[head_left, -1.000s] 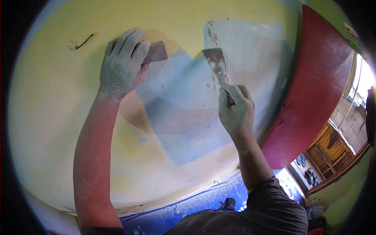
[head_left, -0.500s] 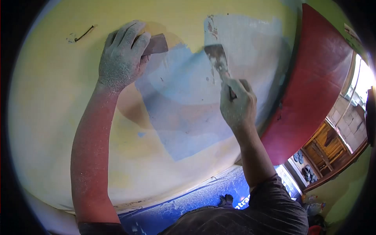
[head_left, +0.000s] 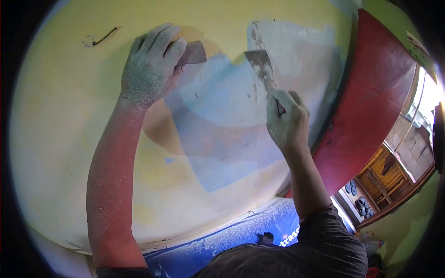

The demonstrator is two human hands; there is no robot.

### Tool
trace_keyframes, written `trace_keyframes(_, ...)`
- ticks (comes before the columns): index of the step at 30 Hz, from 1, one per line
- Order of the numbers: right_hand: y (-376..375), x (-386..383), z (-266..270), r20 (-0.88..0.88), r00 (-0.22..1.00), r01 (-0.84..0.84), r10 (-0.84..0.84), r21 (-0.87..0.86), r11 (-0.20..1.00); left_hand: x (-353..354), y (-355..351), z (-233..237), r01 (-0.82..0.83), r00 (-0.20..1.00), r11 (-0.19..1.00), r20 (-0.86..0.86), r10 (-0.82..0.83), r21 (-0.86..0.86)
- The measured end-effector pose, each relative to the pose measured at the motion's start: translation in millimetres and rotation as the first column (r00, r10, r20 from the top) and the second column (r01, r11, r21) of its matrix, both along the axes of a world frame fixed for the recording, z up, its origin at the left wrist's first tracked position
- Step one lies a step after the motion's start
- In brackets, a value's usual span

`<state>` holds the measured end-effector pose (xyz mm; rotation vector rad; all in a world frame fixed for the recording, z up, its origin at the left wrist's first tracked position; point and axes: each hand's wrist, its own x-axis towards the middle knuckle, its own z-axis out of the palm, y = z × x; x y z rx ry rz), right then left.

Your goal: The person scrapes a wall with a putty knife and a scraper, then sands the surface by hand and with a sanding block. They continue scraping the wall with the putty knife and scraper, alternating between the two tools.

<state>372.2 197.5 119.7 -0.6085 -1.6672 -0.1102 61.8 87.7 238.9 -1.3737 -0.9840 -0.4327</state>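
My left hand (head_left: 150,65), coated in pale dust, lies against the yellow wall (head_left: 60,139) with its fingers curled round a flat grey-brown piece of sandpaper (head_left: 193,53). Part of that sheet is hidden under the fingers. My right hand (head_left: 289,118) grips a putty knife (head_left: 262,65) by its handle, the stained blade pointing up and left. The blade overlaps the left edge of a light blue-white patch (head_left: 301,51) on the wall, just below some brownish flaked marks (head_left: 256,34).
A bent nail (head_left: 104,36) sticks out at upper left. Red sheeting (head_left: 366,92) hangs along the right side, near my right forearm. Below the wall lies a dusty blue banner (head_left: 208,250). Shoes (head_left: 364,207) stand by a doorway at far right.
The whole view has shifted slightly, moving the wall to the right. Against the wall, the putty knife blade has slid a little upward and left; my left hand has hardly moved.
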Motion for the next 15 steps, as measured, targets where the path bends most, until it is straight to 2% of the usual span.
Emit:
trace_keyframes(6, 9, -4, 17, -0.054, 0.998, -0.019, 0.019, -0.011, 1.000, 1, 0, 1, -0.002, 1.000, 1.000, -0.005, 0.002, 0.002)
trace_keyframes(9, 7, 4, 6, 0.031, 0.999, -0.005, 0.003, 0.056, 0.998, 1, -1, 1, 0.002, 1.000, 1.000, -0.003, -0.002, 0.002)
trace_keyframes(12, 2, 2, -1, 0.014, 1.000, 0.003, -0.003, -0.049, 0.999, -1, -2, 2, -0.002, 1.000, 1.000, 0.000, 0.002, 0.006)
trace_keyframes(15, 10, -1, 20, -0.016, 1.000, -0.011, 0.011, -0.010, 1.000, 0, 1, 2, 0.004, 1.000, 1.000, -0.007, -0.004, 0.014)
